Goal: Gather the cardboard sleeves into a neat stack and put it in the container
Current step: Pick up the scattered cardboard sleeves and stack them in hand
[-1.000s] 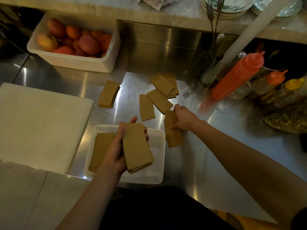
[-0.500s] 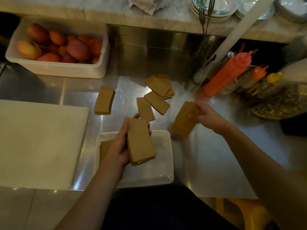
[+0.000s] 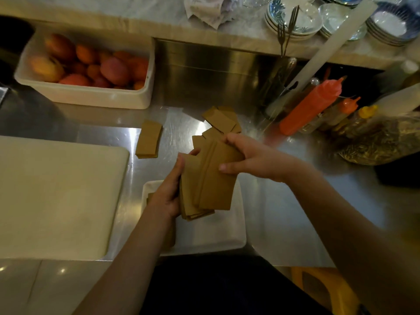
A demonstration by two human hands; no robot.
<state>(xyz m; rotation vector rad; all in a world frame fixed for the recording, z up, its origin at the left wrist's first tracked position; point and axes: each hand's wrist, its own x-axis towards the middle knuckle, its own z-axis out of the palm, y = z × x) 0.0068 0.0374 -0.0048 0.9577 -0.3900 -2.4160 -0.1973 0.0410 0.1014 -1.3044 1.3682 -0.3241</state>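
Note:
Both hands hold a loose stack of brown cardboard sleeves (image 3: pixel 210 183) above the shallow white container (image 3: pixel 236 235) at the counter's front. My left hand (image 3: pixel 168 192) grips the stack's left side from below. My right hand (image 3: pixel 247 155) presses a few more sleeves onto its top right. The stack is uneven, with edges fanned out. Other sleeves lie on the steel counter: a small pile (image 3: pixel 148 142) to the left and several scattered ones (image 3: pixel 220 121) behind the hands. A few sleeves in the container are mostly hidden by my left arm.
A white cutting board (image 3: pixel 54 196) lies at the left. A white tub of fruit (image 3: pixel 84 71) stands at the back left. Squeeze bottles (image 3: pixel 311 108) and a bag (image 3: pixel 381 142) crowd the right. Plates and forks (image 3: pixel 293 19) sit on the raised ledge.
My right hand lifted a few sleeves off the counter and brought them left onto the stack in my left hand. The stack rose slightly above the container.

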